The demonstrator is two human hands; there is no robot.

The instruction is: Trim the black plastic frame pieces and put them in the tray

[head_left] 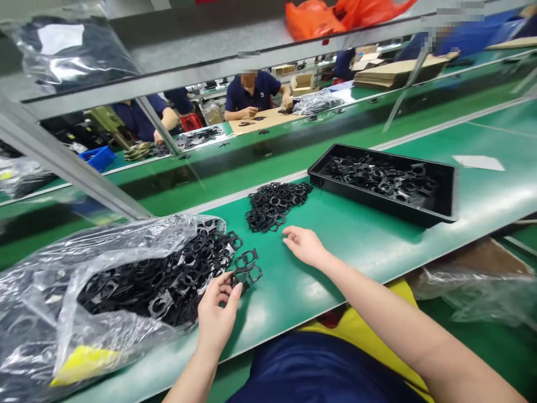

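My left hand reaches to the mouth of a clear plastic bag full of small black plastic parts; its fingers are curled around a part at the pile's edge. My right hand rests palm down on the green table, fingers stretched out and empty, just in front of a loose heap of black parts. A black tray holding more black parts stands to the right of that heap.
A metal frame post slants across the left. A white paper sheet lies at the far right. Other people in dark blue shirts work at the bench behind. Plastic bags lie below the table's edge.
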